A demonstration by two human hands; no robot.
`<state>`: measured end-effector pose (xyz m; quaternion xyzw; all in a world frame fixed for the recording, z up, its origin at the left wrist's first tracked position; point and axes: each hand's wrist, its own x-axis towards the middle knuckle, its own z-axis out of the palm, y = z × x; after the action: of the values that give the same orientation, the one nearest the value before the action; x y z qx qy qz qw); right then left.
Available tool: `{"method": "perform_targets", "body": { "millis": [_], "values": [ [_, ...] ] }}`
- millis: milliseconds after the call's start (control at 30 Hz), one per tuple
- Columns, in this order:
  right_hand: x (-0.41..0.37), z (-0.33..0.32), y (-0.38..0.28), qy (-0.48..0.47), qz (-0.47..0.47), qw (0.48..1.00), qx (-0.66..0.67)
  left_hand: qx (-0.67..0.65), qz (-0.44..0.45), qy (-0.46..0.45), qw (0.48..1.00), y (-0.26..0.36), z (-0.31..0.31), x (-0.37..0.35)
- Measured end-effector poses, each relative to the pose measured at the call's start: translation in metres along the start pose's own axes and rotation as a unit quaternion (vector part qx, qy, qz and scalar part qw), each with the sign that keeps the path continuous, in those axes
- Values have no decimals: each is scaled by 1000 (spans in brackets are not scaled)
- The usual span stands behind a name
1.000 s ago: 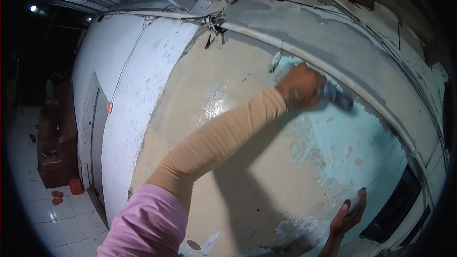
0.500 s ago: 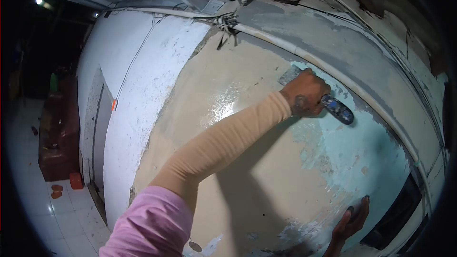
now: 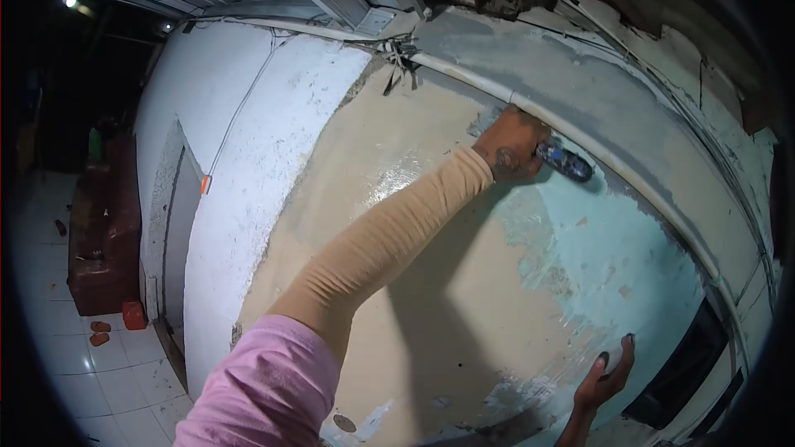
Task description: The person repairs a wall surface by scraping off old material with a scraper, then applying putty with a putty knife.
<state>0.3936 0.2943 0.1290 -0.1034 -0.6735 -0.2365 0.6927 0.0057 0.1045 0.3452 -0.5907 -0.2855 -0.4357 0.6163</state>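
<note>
Closest to the camera, at the bottom of the frame, a pink sleeve [image 3: 265,389] gives way to a beige arm cover [image 3: 389,240] that runs up and to the right along the left arm. At the lower right, the right hand [image 3: 607,374] lies against the wall [image 3: 464,306] with its fingers spread and nothing clearly in its grasp. Farther up, in the upper middle of the frame, the left hand [image 3: 512,149] is clamped around a putty knife [image 3: 565,161]. The blue handle sticks out to the lower right of the fist, and the blade end points to the upper left, mostly hidden behind the knuckles. The tool's long axis therefore runs roughly along the white pipe [image 3: 629,170] just above it. The knife sits where the beige filler meets bare pale-green paint, which spreads down and to the right, towards the right hand well below. Beyond, at the left edge, are a tiled floor [image 3: 83,364], a dark red chest [image 3: 103,240] and an orange can [image 3: 133,314].
</note>
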Motion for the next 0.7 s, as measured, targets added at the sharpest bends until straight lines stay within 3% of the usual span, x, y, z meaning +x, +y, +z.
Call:
{"method": "perform_targets", "body": {
  "millis": [33,133,200,267,333,367,467,567,700],
  "values": [
    [0,1,-3,0,10,1000,4,-5,3,-8,1000,8,2,-1],
    [48,9,-63,-13,-86,995,53,-38,0,-72,997,43,8,3],
    [103,15,-108,-27,-165,980,104,-49,-7,-61,997,53,23,1],
    [162,19,-151,-55,-218,974,-1,-45,-33,-56,997,54,29,3],
    [203,32,-161,-195,-201,960,23,-64,-4,9,998,50,32,0],
    [215,41,-164,-215,-172,961,30,-73,10,40,996,48,32,-1],
    [237,55,-161,-238,-266,934,0,-91,-43,46,994,51,8,-9],
    [242,51,-180,-249,-291,922,-52,-55,-95,132,985,65,-6,-37],
    [246,42,-185,-237,-320,908,-129,10,-192,99,976,89,3,-76]
  ]
}}
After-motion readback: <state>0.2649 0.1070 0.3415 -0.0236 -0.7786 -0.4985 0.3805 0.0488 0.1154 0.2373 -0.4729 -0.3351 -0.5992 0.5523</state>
